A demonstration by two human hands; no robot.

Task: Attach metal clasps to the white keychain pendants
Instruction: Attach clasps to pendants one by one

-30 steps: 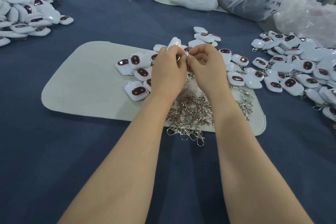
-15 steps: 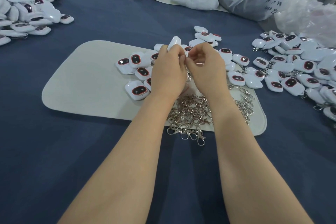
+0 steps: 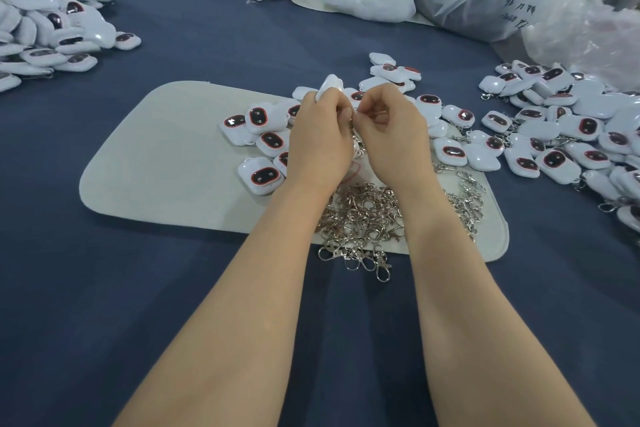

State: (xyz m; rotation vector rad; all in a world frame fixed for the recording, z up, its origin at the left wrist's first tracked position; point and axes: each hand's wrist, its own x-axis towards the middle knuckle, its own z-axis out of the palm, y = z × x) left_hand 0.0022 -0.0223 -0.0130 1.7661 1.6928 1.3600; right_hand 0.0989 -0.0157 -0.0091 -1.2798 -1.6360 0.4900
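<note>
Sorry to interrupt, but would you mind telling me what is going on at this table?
A person is fitting a metal clasp to a white pendant over a grey mat. The left hand grips the pendant; the right hand pinches the clasp at it. Beneath the wrists lie loose clasps, with more pendants heaped around.

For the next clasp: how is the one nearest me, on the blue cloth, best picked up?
Probably pinch the clasp by its near oval end, from above and the near side: it lies flat, sticking out of the tangled pile.
</note>
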